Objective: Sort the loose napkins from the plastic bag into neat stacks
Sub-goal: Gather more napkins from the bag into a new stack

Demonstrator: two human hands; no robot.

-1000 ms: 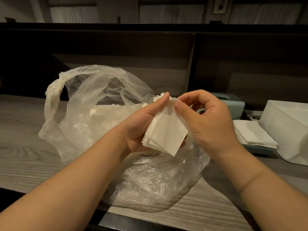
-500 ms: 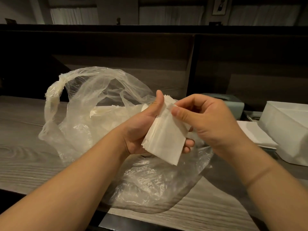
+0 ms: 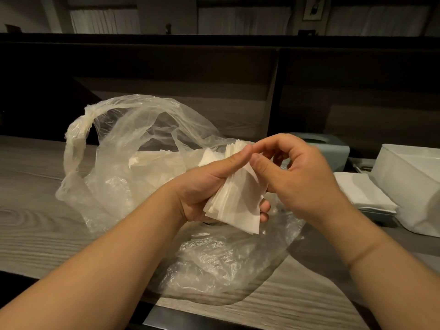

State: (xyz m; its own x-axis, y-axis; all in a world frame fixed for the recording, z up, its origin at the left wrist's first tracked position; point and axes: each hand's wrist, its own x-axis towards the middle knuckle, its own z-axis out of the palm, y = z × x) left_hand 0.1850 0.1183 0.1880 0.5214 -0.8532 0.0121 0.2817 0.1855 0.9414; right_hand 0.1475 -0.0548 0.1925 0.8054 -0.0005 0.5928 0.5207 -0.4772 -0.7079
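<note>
The left hand (image 3: 204, 186) grips a fanned bundle of napkins (image 3: 234, 206), thumb laid along the top sheet and fingertips showing under the near right edge. The right hand (image 3: 297, 177) pinches the upper right corner of the bundle between thumb and curled fingers. Both hands hold it above the plastic bag (image 3: 147, 177), which lies crumpled on the wood-grain bench (image 3: 31, 210) with its knotted handle arching at the far left. More loose napkins (image 3: 157, 160) show through the clear film inside the bag, behind the left hand. The hands and bundle hide the bag's middle and its mouth. To the right, a neat stack of napkins (image 3: 364, 196) sits on a shallow tray, just beside a white box (image 3: 412, 186) at the frame's edge. Farther back, partly hidden by the right hand, stands a pale blue tissue holder (image 3: 333, 151). A dark panelled partition (image 3: 190, 75) runs along the far side of the bench.
</note>
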